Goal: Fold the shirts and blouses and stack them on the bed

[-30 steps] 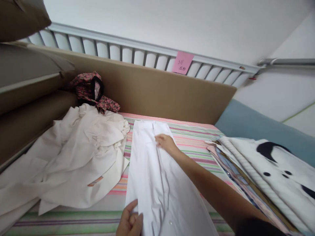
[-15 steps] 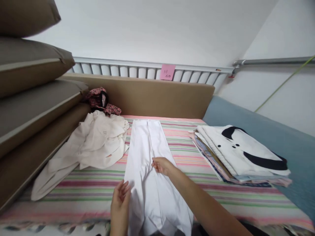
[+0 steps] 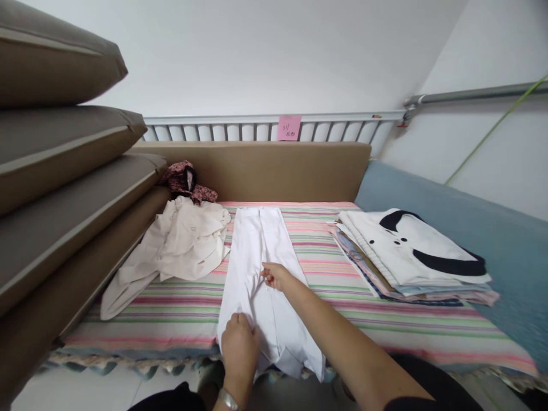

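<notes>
A long white garment (image 3: 280, 240) lies lengthwise on the striped cover, folded into a strip with its near end hanging over the edge. With fingertips pinched, my right hand (image 3: 274, 276) grips the cloth near its middle line, and creases run out from that spot. Lower down and to the left, my left hand (image 3: 240, 345) is closed on the garment's near left part, its fingertips hidden from me. Whether the piece is a shirt or trousers I cannot tell.
Left of it lies a crumpled cream garment (image 3: 184, 240), with a red patterned cloth (image 3: 184, 180) behind. Tall brown cushions (image 3: 68, 188) are stacked at the far left. A pile of folded clothes (image 3: 419, 257) sits on the right. A brown padded board (image 3: 274, 171) closes off the back.
My left hand has moved right and onto the white garment, closing on it from a loosely open pose. My right hand keeps its pinch. The view has shifted slightly.
</notes>
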The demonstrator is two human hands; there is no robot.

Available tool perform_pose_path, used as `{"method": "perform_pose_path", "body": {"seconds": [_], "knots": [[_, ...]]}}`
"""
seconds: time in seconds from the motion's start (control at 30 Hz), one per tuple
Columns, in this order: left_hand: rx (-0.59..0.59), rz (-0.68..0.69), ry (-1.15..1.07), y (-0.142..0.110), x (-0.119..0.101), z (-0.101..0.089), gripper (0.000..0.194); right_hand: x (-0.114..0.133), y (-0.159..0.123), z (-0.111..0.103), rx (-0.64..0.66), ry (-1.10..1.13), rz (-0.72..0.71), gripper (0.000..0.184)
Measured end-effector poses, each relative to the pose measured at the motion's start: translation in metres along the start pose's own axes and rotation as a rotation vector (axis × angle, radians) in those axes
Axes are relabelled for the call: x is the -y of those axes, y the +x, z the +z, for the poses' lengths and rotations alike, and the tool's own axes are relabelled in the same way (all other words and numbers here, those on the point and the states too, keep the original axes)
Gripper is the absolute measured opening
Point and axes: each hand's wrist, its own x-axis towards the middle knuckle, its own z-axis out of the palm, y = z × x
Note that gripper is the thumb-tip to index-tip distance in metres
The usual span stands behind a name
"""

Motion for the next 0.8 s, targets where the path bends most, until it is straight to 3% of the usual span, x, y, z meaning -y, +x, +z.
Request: {"method": "perform_pose_path", "body": {"seconds": [0.07, 0.17, 0.3, 0.4, 0.5, 0.67, 0.8], "knots": [[-0.019, 0.022, -0.06, 0.002, 0.001, 0.004, 0.015, 0.001, 0.0, 0.0, -0.007, -0.002, 0.011, 0.024], [0.006, -0.058, -0.403, 0.005, 0.016, 0.008, 0.013, 0.005, 0.0, -0.002, -0.014, -0.008, 0.017, 0.023], [0.09, -0.408, -1.144, 0.007, 0.047, 0.004, 0.019, 0.01, 0.003, -0.006, -0.015, -0.019, 0.012, 0.025], [0.136, -0.6, -1.471, 0.004, 0.061, -0.002, 0.033, 0.014, 0.005, -0.009, -0.019, -0.03, 0.002, 0.026], [0.188, -0.631, -1.522, 0.0, 0.065, -0.004, 0.041, 0.016, 0.006, -0.011, -0.029, -0.064, -0.013, 0.027], [0.17, -0.554, -1.445, -0.004, 0.062, 0.002, 0.047, 0.017, 0.006, -0.016, -0.076, -0.211, -0.06, 0.028], [0.208, -0.543, -1.423, -0.003, 0.064, 0.008, 0.045, 0.02, 0.0, -0.018, -0.157, -0.409, -0.189, 0.031]]}}
